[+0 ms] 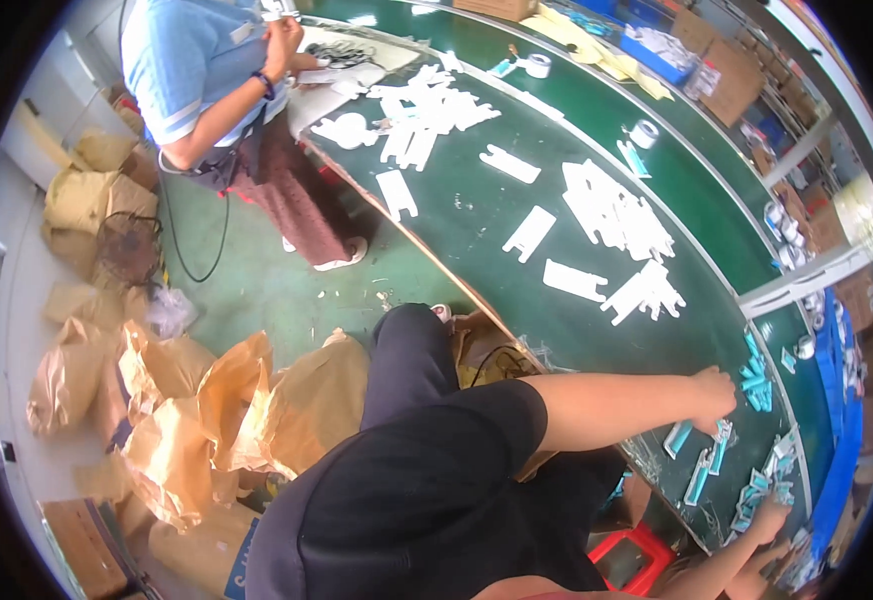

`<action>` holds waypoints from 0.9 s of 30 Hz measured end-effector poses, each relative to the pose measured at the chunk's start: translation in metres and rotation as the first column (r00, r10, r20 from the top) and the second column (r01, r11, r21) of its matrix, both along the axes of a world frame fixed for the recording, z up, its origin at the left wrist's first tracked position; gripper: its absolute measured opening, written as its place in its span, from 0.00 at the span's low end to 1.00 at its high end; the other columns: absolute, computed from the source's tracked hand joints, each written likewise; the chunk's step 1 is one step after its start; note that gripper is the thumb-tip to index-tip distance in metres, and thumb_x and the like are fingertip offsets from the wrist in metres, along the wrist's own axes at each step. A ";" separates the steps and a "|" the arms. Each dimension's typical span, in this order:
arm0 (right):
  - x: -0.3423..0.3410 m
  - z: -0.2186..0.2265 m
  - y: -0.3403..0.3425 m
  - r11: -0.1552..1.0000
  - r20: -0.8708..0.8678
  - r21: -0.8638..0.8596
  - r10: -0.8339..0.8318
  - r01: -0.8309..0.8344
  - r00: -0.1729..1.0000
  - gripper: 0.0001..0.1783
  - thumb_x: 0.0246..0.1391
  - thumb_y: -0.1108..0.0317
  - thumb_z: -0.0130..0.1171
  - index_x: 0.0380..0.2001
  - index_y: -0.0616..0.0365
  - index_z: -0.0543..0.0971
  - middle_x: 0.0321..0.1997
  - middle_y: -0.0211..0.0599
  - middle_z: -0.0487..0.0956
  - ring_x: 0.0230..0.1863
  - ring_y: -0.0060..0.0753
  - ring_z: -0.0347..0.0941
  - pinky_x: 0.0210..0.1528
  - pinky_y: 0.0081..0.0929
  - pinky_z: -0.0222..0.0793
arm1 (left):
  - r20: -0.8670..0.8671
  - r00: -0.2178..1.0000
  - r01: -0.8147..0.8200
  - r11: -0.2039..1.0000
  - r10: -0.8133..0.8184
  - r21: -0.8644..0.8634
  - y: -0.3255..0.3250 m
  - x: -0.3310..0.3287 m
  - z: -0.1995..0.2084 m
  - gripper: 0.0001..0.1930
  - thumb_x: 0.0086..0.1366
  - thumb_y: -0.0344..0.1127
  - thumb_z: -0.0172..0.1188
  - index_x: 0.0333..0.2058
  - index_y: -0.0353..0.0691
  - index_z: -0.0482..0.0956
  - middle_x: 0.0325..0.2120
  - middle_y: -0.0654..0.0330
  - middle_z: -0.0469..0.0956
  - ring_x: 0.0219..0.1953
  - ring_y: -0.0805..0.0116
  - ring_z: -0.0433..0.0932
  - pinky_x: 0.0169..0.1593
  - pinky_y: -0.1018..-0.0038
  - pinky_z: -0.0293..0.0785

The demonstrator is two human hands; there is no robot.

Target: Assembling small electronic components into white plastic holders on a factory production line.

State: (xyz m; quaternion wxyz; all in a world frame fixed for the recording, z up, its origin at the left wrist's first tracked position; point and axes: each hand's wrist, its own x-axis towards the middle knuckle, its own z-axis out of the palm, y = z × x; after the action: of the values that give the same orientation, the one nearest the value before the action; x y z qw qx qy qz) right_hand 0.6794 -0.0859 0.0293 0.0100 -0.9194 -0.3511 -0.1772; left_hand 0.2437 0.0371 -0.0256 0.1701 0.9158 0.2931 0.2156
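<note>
The head view is showing the left hand (pixel 714 396) hanging over the table with its fingers curled in; whether it is gripping anything, I cannot tell; a slim teal-and-white packet (pixel 721 447) is lying just below its fingers in the view, two more lying near, and a teal cluster (pixel 755 375) is sitting just to its right; the right hand (pixel 772 518) is resting at the edge of a loose heap of similar packets (pixel 752 497), its fingers partly hidden, so its opening and hold are impossible to tell.

The packets are looking smooth, narrow and elongated; the green tabletop (pixel 457 220) is shining slightly, and flat white notched pieces (pixel 607 210) are lying across it in piles and singly, their edges straight and their ends cut; crinkled brown paper sacks (pixel 307 405) are bulging on the floor side; a red plastic stool (pixel 663 550) is standing near the lower edge; a co-worker in a blue shirt (pixel 182 60) is sitting farther along.
</note>
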 end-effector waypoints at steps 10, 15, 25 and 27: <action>0.032 0.002 0.010 0.695 0.159 0.602 0.378 -0.393 0.912 0.36 0.72 0.45 0.60 0.64 0.71 0.80 0.64 0.63 0.81 0.63 0.64 0.79 0.67 0.46 0.75 | 0.145 0.989 -0.016 1.000 0.014 0.013 -0.004 0.002 0.002 0.36 0.52 0.60 0.76 0.50 0.36 0.84 0.52 0.46 0.77 0.58 0.50 0.73 0.57 0.50 0.72; -0.078 0.015 0.028 0.357 -0.004 0.815 0.791 -0.457 0.612 0.26 0.77 0.64 0.59 0.71 0.66 0.73 0.65 0.54 0.80 0.60 0.42 0.80 0.63 0.35 0.77 | 0.559 0.826 0.107 0.994 -0.080 -0.014 -0.017 0.023 0.027 0.26 0.60 0.51 0.72 0.48 0.37 0.82 0.47 0.50 0.80 0.53 0.49 0.77 0.53 0.50 0.74; -0.241 -0.051 0.068 0.196 -0.210 0.924 0.978 -0.329 -0.008 0.34 0.68 0.70 0.67 0.73 0.56 0.66 0.67 0.38 0.75 0.67 0.36 0.72 0.69 0.38 0.71 | 0.710 0.672 0.275 0.819 0.209 -0.503 -0.005 -0.010 0.043 0.14 0.65 0.39 0.74 0.46 0.40 0.86 0.39 0.51 0.86 0.36 0.58 0.86 0.40 0.61 0.83; -0.260 -0.038 0.065 0.249 -0.276 0.957 0.940 -0.146 -0.200 0.33 0.70 0.71 0.66 0.72 0.56 0.64 0.63 0.38 0.79 0.57 0.31 0.80 0.50 0.27 0.82 | 0.767 0.610 0.280 0.852 0.199 -0.443 -0.001 -0.011 0.035 0.15 0.65 0.34 0.76 0.46 0.35 0.86 0.35 0.56 0.83 0.34 0.67 0.83 0.39 0.67 0.83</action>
State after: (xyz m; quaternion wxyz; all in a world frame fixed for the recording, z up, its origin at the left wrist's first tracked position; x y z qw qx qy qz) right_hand 0.4197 -0.0211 -0.0084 0.6132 -0.4113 -0.5895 0.3276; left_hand 0.2325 0.0361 0.0098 0.5280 0.6490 0.2125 0.5048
